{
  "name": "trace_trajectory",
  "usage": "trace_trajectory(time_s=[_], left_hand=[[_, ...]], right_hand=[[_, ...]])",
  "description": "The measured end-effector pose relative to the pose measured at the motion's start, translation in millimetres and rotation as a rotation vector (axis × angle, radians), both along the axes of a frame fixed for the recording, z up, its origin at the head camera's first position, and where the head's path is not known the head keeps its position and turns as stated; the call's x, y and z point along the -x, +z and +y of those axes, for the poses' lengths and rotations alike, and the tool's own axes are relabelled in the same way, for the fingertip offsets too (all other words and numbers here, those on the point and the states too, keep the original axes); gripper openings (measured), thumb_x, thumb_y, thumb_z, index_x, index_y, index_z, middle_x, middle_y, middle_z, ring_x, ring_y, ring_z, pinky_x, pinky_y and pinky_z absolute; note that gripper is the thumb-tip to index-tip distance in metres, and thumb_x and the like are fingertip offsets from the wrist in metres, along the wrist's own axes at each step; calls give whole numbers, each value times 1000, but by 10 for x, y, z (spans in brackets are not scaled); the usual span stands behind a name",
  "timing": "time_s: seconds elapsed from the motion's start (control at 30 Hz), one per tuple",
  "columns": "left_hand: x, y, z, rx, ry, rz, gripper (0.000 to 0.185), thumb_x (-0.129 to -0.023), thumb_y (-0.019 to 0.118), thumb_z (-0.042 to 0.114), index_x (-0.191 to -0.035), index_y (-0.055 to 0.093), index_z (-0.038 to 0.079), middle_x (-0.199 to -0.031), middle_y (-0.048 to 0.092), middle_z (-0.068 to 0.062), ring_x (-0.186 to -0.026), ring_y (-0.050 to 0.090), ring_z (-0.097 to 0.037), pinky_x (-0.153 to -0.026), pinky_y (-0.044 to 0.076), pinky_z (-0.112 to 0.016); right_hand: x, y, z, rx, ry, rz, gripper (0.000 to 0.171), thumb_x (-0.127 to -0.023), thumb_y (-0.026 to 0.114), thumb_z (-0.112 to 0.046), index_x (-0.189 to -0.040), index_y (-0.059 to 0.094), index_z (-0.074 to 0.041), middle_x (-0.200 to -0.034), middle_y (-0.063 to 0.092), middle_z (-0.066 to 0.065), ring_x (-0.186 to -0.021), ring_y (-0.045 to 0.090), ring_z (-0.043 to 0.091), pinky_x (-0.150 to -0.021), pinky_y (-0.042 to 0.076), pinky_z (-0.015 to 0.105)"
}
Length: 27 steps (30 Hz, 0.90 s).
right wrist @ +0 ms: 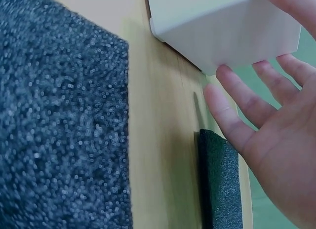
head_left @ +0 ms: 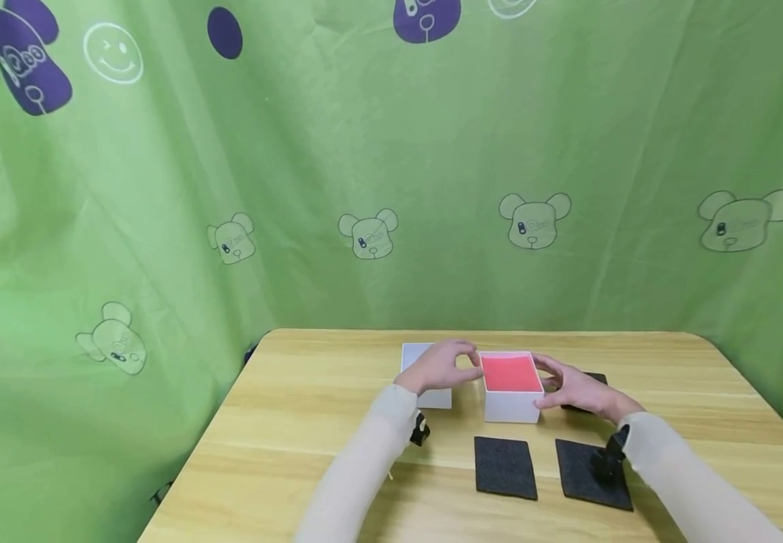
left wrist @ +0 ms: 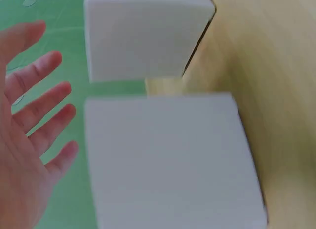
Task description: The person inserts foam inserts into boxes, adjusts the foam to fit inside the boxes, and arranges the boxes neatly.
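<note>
A white open-topped box (head_left: 511, 407) stands on the table with a pinkish-red surface (head_left: 510, 373) showing inside its rim. My right hand (head_left: 575, 386) is at its right side, thumb by the front corner and fingers toward the back. In the right wrist view, the fairly straight fingertips (right wrist: 224, 73) meet the box's lower edge. On the other side, my left hand (head_left: 442, 367) has its thumb and fingers spread by the left rim. The left wrist view shows these fingers (left wrist: 47, 98) apart from the box. Beneath my left hand lies a flat white lid-like piece (head_left: 437, 398), partly covered.
Two black foam-like pads (head_left: 505, 467) (head_left: 584, 473) lie in front of the box. A third dark pad (head_left: 597, 377) sits behind my right hand, partly hidden. The wooden table (head_left: 283, 422) ends at a green printed curtain (head_left: 432, 286).
</note>
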<state>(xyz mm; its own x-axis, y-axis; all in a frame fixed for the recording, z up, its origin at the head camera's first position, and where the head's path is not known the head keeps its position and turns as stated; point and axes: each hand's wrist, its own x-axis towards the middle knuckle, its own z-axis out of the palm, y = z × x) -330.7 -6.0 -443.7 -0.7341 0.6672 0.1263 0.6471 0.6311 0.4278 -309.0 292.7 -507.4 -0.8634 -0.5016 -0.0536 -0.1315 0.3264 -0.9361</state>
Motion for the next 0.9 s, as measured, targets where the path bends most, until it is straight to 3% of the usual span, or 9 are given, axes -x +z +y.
trace_trajectory(time_s=[0.17,0.3,0.43,0.67,0.9], left_hand=[[-26,75,-324,-63,8,-45,35,-89,62,42,-115,62,19,-135,50,3,-127,42,-14,-104,34,-31],[-15,43,-589,-139,42,-86,52,-84,68,41,-128,55,16,-137,49,2,-128,40,-14,-107,32,-34],[24,-70,-815,-197,122,-118,75,-76,77,41,-140,44,18,-146,39,0,-133,34,-17,-108,29,-40],[106,-351,-1029,-254,208,-206,110,-67,84,38,-152,16,23,-157,11,-3,-141,13,-22,-110,19,-50],[151,-488,-1064,-341,218,-324,122,-64,87,29,-153,4,22,-158,6,-1,-142,11,-25,-111,17,-51]], right_hand=[[-25,53,-18,-35,-5,21,100,-82,75,-15,-150,4,0,-151,9,30,-129,30,51,-98,39,54],[-91,135,-30,-93,-8,56,100,-83,72,-18,-149,0,2,-150,9,31,-129,27,52,-98,38,53],[-199,227,-8,-149,-46,136,94,-86,70,-21,-149,5,4,-148,15,32,-129,27,52,-98,40,51],[-362,228,195,-322,-128,417,77,-84,73,-21,-140,31,10,-138,38,31,-119,41,49,-91,43,56],[-349,70,502,-453,-201,418,89,-76,79,-33,-140,33,9,-138,34,33,-123,32,53,-96,29,66]])
